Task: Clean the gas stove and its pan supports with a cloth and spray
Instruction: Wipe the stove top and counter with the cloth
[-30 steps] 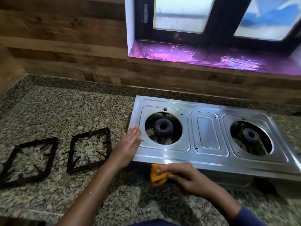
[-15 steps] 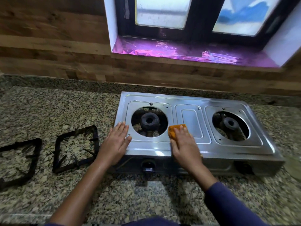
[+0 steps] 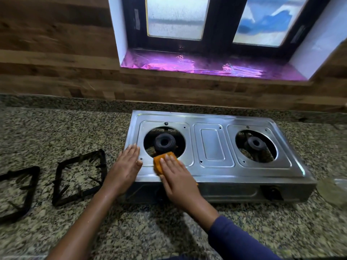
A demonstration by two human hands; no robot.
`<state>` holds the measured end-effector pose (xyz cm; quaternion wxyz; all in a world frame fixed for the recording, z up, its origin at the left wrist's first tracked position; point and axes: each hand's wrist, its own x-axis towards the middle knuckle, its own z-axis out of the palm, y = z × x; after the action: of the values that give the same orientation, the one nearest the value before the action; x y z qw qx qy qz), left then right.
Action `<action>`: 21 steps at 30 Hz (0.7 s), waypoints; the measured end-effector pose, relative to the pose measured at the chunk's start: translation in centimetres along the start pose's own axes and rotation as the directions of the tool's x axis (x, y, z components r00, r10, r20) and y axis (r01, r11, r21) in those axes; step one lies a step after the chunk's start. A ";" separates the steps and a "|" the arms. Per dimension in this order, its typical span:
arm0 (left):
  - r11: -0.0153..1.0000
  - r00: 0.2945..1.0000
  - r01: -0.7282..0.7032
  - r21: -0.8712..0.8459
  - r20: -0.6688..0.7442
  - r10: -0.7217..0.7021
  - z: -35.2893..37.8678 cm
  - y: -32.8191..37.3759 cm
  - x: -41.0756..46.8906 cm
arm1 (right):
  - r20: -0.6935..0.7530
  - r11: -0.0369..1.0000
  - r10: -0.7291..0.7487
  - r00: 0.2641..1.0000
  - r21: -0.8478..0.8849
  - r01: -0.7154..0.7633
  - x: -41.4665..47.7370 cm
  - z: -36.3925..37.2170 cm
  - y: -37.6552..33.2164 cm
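Observation:
A steel two-burner gas stove stands on the granite counter with both burners bare. My right hand presses an orange cloth flat on the stove top, at the front rim of the left burner opening. My left hand lies flat with fingers together on the stove's front left corner, holding nothing. Two black pan supports lie on the counter left of the stove. No spray bottle is in view.
The granite counter runs to a wooden wall and a window sill lined with pink foil. A blurred pale round object sits at the right edge, beside the stove. A black knob shows on the stove's front.
My right hand took the cloth from the stove's front edge up onto its top, then slid it left to the left burner's rim. The left hand stayed on the stove's corner.

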<state>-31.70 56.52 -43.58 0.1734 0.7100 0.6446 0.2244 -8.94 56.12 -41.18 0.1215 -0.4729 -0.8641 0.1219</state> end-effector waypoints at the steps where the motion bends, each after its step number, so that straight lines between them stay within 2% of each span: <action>1: 1.000 1.000 0.000 -0.007 -0.005 0.000 0.0 0.0 0.0 | -0.034 0.999 0.034 0.999 0.001 -0.034 -1.0 -0.2 1.4; 4: 0.998 1.000 0.007 -0.069 -0.011 -0.008 -0.1 0.2 0.0 | -0.124 0.990 0.140 0.982 0.012 -0.139 -3.5 -1.0 4.9; 6: 0.981 0.999 0.034 -0.189 -0.014 -0.037 -0.4 0.3 0.1 | -0.138 0.990 0.141 0.980 0.007 -0.141 -4.0 -1.2 5.6; 8: 0.918 0.996 0.078 -0.388 -0.012 -0.089 -0.9 0.5 0.3 | -0.134 0.997 0.081 0.988 0.002 -0.082 -3.6 -1.0 4.6; 12: 0.692 0.982 0.185 -0.697 0.106 -0.155 -1.1 -0.2 0.3 | -0.055 0.989 -0.147 0.988 -0.035 0.145 -0.8 1.0 -0.4; 15: 0.558 0.957 0.288 -0.778 0.223 -0.184 -2.1 -0.1 0.3 | 0.009 0.965 -0.252 0.968 -0.077 0.251 2.3 3.3 -5.3; 19: 0.403 0.938 0.335 -0.852 0.261 -0.229 -4.1 0.4 0.3 | 0.041 0.960 -0.216 0.975 -0.174 0.220 4.0 4.5 -7.9; 21: 0.424 0.925 0.378 -0.823 0.321 -0.202 -4.8 -0.1 0.4 | 0.045 0.939 -0.316 0.948 -0.129 0.319 3.4 4.3 -6.6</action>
<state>-34.30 56.72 -39.57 0.6007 0.4161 0.5347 0.4244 -17.35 55.16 -42.74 0.0971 -0.3331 -0.9367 0.0478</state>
